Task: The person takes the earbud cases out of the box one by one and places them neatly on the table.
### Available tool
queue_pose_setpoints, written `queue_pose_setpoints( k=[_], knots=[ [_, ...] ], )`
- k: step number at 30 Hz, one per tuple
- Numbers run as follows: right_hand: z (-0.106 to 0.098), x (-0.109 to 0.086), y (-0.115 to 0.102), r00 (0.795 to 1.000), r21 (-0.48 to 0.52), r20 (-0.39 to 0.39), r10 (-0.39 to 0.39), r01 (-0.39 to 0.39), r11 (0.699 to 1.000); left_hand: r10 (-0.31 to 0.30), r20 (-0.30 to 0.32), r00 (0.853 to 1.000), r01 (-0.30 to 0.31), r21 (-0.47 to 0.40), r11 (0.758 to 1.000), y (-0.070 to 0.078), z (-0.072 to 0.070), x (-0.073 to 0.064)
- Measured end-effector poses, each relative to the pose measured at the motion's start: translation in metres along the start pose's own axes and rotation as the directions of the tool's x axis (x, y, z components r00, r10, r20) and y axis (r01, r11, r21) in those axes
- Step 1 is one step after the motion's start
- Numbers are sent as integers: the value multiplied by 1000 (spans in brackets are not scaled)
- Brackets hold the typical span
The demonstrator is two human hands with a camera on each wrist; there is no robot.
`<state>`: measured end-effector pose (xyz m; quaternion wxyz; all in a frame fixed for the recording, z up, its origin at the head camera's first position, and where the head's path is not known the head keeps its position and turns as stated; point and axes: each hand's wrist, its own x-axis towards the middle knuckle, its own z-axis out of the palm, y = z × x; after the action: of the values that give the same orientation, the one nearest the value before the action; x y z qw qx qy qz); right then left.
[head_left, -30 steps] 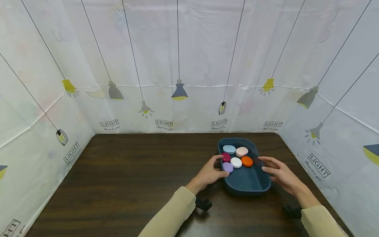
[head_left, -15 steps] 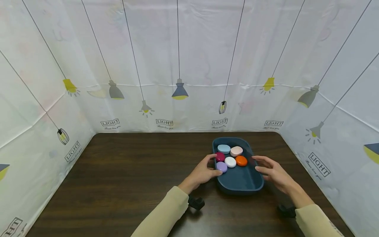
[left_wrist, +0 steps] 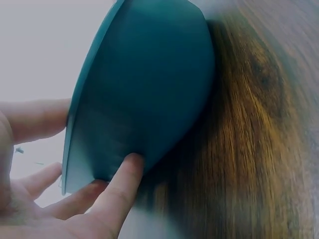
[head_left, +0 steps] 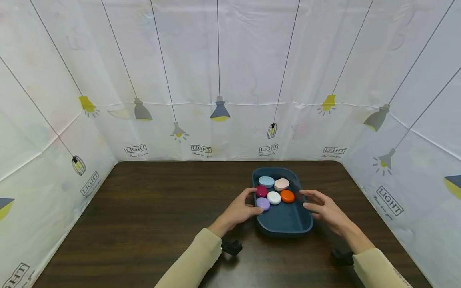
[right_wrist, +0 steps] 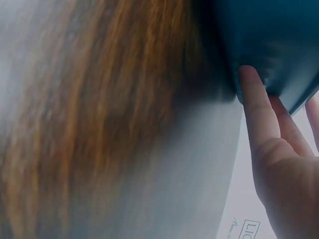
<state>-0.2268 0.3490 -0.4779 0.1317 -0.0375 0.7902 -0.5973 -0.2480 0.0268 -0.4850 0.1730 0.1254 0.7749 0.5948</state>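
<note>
the left hand (head_left: 235, 210) is clamped on the dark blue, round-cornered tray (head_left: 285, 221) to its right; the right hand (head_left: 327, 212) grips the opposite side. inside, a glossy lilac oval piece (head_left: 263, 205) lies beside the left thumb; a glossy orange oval piece (head_left: 287, 196), nearest the right hand.
</note>
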Motion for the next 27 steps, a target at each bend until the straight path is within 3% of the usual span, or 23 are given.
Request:
queue_pose_setpoints(
  k=[27],
  knots=[
    [40, 11, -13, 1000, -18, 10, -27, 27, 999, -24, -28, 999, 24, 1, 1000, -13, -36, -23]
  ],
)
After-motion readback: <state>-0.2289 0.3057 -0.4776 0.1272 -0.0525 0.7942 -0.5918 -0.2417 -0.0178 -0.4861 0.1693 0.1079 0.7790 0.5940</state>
